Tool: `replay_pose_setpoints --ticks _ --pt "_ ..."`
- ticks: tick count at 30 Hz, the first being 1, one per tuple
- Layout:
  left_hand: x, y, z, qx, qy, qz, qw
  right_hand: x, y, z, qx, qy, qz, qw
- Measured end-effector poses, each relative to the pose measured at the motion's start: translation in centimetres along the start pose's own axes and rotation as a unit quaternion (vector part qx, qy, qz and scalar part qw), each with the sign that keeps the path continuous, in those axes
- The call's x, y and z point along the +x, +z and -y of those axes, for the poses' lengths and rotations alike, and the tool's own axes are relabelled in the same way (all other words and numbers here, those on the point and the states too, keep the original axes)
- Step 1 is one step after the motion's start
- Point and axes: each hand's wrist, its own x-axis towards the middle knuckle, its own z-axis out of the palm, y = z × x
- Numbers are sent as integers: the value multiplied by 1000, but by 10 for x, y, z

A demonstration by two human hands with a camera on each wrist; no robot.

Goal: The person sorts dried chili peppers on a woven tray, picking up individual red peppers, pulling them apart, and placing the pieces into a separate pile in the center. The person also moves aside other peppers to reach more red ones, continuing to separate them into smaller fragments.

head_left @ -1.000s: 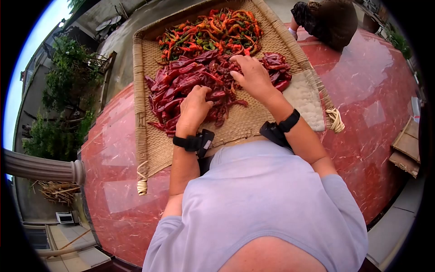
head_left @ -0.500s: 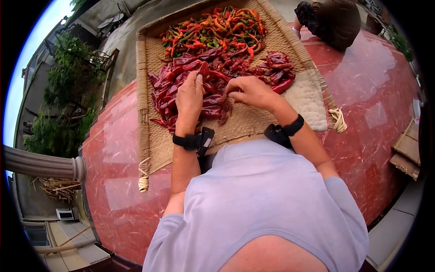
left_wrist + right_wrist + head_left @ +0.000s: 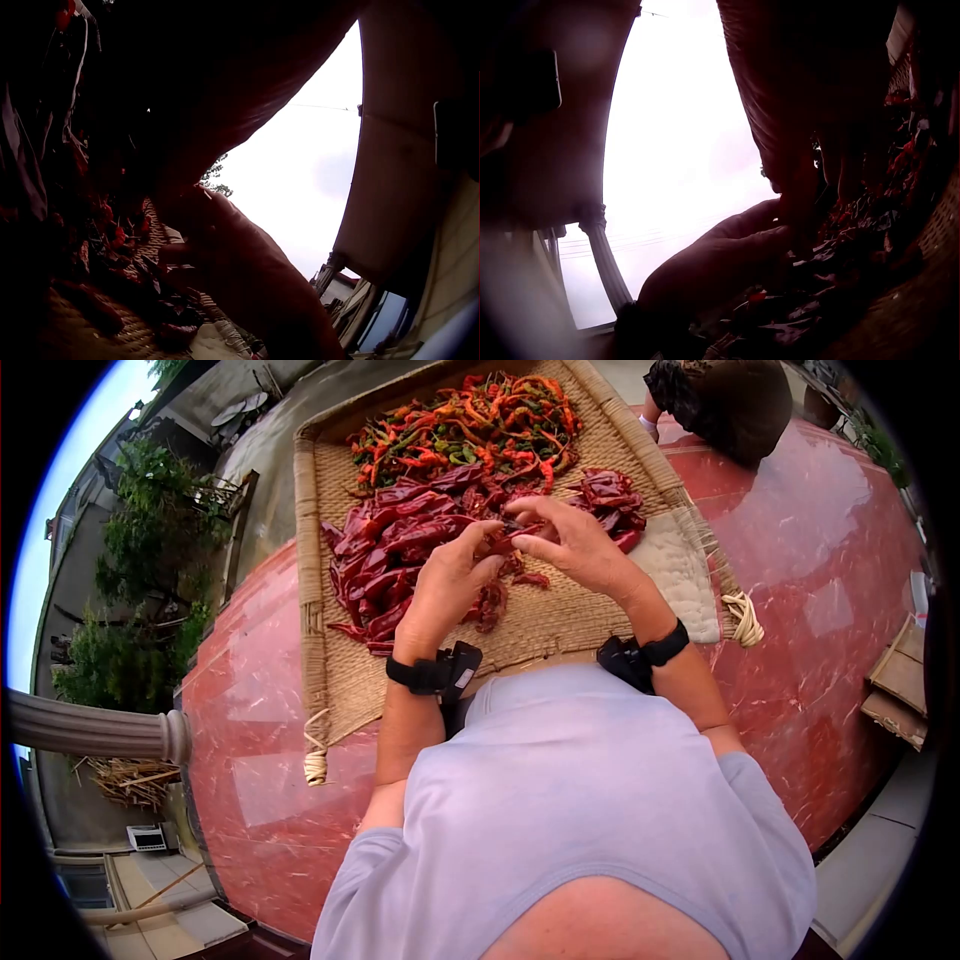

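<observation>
A woven tray (image 3: 340, 690) is laid on the surface (image 3: 800, 560). Over its middle the left hand (image 3: 445, 585) and the right hand (image 3: 580, 545) are held close together, with a single chilli (image 3: 515, 532) pinched between them. A heap of large chillies (image 3: 385, 550) is spread beneath and left of the hands. A heap of small chillies (image 3: 470, 430) is piled beyond them. A coil of cord (image 3: 742, 618) is set at the tray's edge, right of the right hand.

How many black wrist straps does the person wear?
2. The left strap is on the left wrist, the right strap on the right wrist, both near the woven tray.
</observation>
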Motion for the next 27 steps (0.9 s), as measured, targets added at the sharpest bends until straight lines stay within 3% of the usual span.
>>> replay_pose_setpoints --ticks 1,4,6,8,13,18,21,25,27 --pt "0 0 -1 -11 -3 8 1000 2 4 -4 35 -34 31 998" --pt "-1 -11 -7 22 -45 8 999 1 -4 -5 -13 5 0 1000" --pt "-5 -16 -1 164 -41 -14 985 -1 -19 0 -109 43 -100 988" --pt "-8 -17 10 268 -62 -10 961 -3 -34 -7 -212 50 -184 959" --pt "-7 -7 19 352 -85 21 932 -6 -43 -26 -429 19 -328 842" --pt "-8 -15 6 323 -79 -18 943 -2 -31 -14 -293 -57 -214 930" --pt "-7 -18 2 260 -6 -96 961 -2 -13 9 -55 5 -29 998" --pt "-2 -11 -12 -41 -1 -31 999 0 11 19 26 -10 47 999" --pt "0 -2 -12 -24 8 -63 998 3 14 16 72 0 66 995"
